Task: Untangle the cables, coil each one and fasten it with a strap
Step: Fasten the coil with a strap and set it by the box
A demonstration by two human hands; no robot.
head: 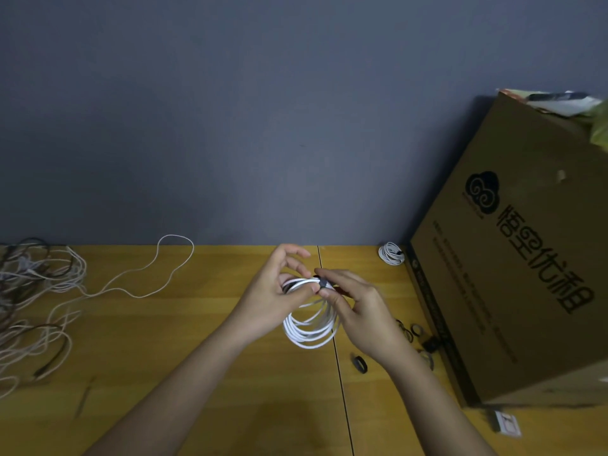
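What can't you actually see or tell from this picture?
Head view:
- Strap: mostly hidden by the right hand; whether it is fastened cannot be told.
- White coil: top covered by the left hand.
- Tangled cables: cut by the left edge.
- Small dark loops: blurred.

A yellow-brown wooden table is carrying a tangled heap of white and brown cables, a small strapped white cable coil, loose black straps and a large brown cardboard box.
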